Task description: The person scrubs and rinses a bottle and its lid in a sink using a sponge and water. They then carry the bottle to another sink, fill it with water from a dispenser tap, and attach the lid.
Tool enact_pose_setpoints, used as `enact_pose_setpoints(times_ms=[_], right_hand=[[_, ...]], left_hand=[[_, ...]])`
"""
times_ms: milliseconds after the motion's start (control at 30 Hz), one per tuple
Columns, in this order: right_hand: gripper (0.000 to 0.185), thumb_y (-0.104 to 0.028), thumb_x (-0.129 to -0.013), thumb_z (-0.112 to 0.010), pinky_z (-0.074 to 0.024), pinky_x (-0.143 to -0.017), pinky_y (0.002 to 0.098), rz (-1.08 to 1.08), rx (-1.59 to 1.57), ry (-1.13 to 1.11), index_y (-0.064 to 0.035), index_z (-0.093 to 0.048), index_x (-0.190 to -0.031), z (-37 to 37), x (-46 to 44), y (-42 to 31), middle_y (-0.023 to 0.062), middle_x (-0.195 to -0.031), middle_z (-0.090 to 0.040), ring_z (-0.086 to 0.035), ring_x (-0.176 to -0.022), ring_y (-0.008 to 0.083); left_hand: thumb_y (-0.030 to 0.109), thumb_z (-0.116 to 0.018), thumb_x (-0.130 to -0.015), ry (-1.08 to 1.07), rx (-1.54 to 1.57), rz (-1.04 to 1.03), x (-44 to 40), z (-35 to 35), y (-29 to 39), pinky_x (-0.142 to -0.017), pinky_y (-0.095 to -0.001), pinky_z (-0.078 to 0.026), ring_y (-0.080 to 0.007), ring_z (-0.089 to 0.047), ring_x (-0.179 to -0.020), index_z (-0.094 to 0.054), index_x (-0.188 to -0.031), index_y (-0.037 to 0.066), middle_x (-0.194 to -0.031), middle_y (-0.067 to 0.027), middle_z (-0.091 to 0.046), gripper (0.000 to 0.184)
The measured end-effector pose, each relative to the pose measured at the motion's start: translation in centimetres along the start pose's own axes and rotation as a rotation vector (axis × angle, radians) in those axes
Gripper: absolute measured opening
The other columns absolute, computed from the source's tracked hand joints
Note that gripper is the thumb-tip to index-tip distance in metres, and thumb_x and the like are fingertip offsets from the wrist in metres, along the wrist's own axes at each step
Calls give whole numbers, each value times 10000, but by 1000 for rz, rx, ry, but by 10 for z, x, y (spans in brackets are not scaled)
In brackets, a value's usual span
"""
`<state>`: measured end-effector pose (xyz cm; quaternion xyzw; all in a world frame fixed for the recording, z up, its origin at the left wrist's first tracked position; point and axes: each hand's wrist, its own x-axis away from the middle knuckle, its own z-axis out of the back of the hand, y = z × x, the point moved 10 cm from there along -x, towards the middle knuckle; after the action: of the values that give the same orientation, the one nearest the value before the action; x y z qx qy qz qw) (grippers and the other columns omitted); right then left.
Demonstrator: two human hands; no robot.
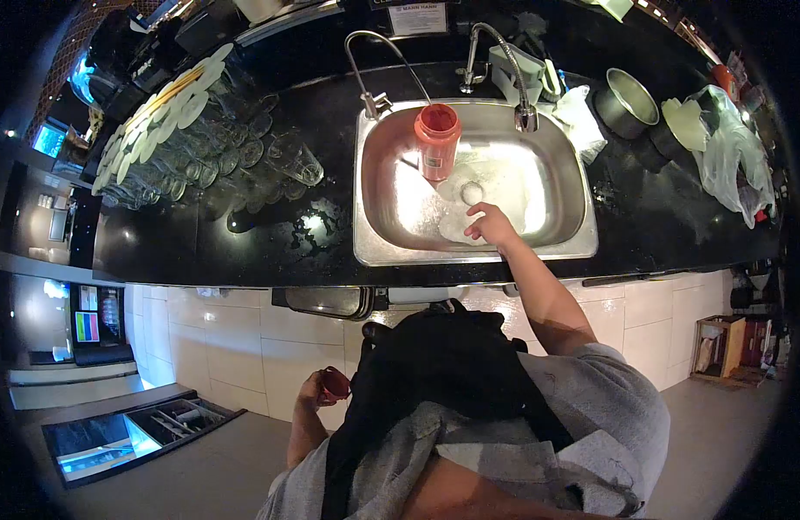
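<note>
My left hand [310, 392] is low beside my body, closed around a round red lid [334, 384]. My right hand [493, 227] reaches over the front part of the steel sink [367, 238], its fingers loosely apart and nothing visible between them. A red plastic jar [437, 143] with a label stands in the sink, its wide mouth uncovered. The tip of a thin curved tap [371, 43] comes down near the jar's mouth. Beneath and beyond my right hand, water or suds cover the sink floor around the drain [472, 192].
Many clear glasses [296, 159] stand on the black counter at left, beside a row of pale plates [170, 113]. A spring-neck faucet [525, 113] arches over the sink. Right of it are a metal pot [630, 104] and a plastic bag [736, 160].
</note>
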<state>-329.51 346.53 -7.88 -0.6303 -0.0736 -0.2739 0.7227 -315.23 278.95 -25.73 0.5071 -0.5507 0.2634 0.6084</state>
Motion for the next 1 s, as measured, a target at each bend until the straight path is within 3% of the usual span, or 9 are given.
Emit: enact_pose_setpoints(times_ms=[33,100,133,200,567,633,733,1000], right_hand=[[302,38,-837,-481,-510,-587,309,0,-42,-10,27,-583,-1121,-1,-1,1,163,-770,-700,-652,-637,191],[298,40,-836,-489,-508,-575,307,-5,-68,-5,28,-584,-1118,-1,-4,5,168,-770,-700,-649,-623,189],[295,43,-835,-497,-505,-563,305,-9,-94,0,30,-584,-1116,0,-5,7,174,-769,-700,-645,-609,187],[282,51,-829,-510,-514,-572,303,-6,-72,1,34,-592,-1098,0,-6,7,170,-776,-700,-647,-618,189],[275,21,-834,-569,-515,-587,307,46,-3,-28,21,-608,-1105,-3,-8,7,166,-822,-718,-664,-624,199],[267,21,-850,-539,-518,-672,305,36,7,-28,4,-610,-1106,-3,-7,6,153,-866,-713,-664,-688,190],[300,37,-846,-506,-518,-696,306,41,-24,-37,1,-607,-1126,-3,-7,3,154,-879,-714,-667,-721,186],[345,71,-838,-464,-539,-674,304,47,-46,-102,27,-587,-1157,-8,-7,4,179,-892,-720,-686,-739,203]], left_hand=[[550,-473,-915,0,-1,0,11,-15,8,-740,-496,-562,-317,-670,-985,-537,-1305,188,-1199,-118,-650,535],[456,-432,-974,186,138,-118,52,-43,44,-414,-289,-384,-149,-550,-527,-637,-1056,135,-779,-31,-641,390],[456,-432,-974,185,138,-119,41,-30,37,-414,-289,-384,-149,-550,-527,-637,-1056,135,-779,-31,-641,390],[571,-506,-889,112,-7,7,27,-22,23,-767,-515,-545,-322,-656,-1007,-531,-1306,208,-1226,-104,-640,553],[557,-510,-894,225,-13,-10,43,-27,32,-751,-492,-551,-302,-667,-953,-542,-1288,211,-1186,-93,-652,525],[563,-502,-899,251,-30,-3,39,-20,29,-748,-488,-552,-296,-671,-934,-546,-1282,212,-1173,-92,-658,521],[566,-485,-912,146,-19,25,36,-27,28,-752,-492,-552,-296,-678,-933,-549,-1282,208,-1174,-94,-662,519],[514,-491,-920,217,32,26,38,-27,31,-754,-500,-558,-318,-676,-964,-525,-1319,194,-1204,-118,-646,513]])
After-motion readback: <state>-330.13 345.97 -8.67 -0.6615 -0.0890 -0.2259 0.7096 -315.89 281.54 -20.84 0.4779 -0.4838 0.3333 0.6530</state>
